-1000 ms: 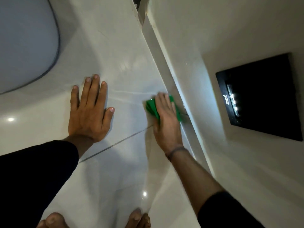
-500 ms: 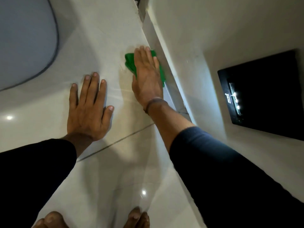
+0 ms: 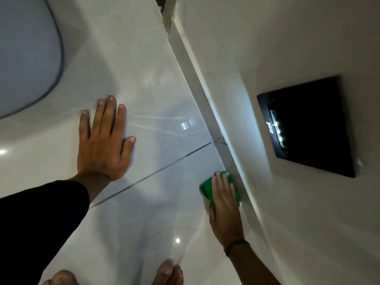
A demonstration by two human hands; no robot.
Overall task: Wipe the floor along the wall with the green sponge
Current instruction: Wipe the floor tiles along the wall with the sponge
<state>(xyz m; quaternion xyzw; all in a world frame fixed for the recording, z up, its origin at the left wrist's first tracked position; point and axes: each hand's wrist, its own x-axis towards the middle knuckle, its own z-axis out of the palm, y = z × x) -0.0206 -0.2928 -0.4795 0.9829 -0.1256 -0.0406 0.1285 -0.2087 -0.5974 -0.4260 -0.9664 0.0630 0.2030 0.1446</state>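
The green sponge (image 3: 206, 189) lies flat on the glossy white tiled floor (image 3: 156, 202), right against the foot of the wall (image 3: 267, 58). My right hand (image 3: 225, 208) presses down on it, fingers laid over its top, so only its left and far edges show. My left hand (image 3: 103, 140) rests flat on the floor further left, fingers spread, holding nothing.
A black square panel (image 3: 312, 128) with small white lights is set in the wall above the sponge. A pale rounded fixture (image 3: 24, 54) fills the far left. A dark grout line (image 3: 156, 172) crosses the floor. My bare toes (image 3: 168, 273) show at the bottom edge.
My right hand slid the sponge forward along the wall, then back toward me, past the grout line. The left hand stayed planted.
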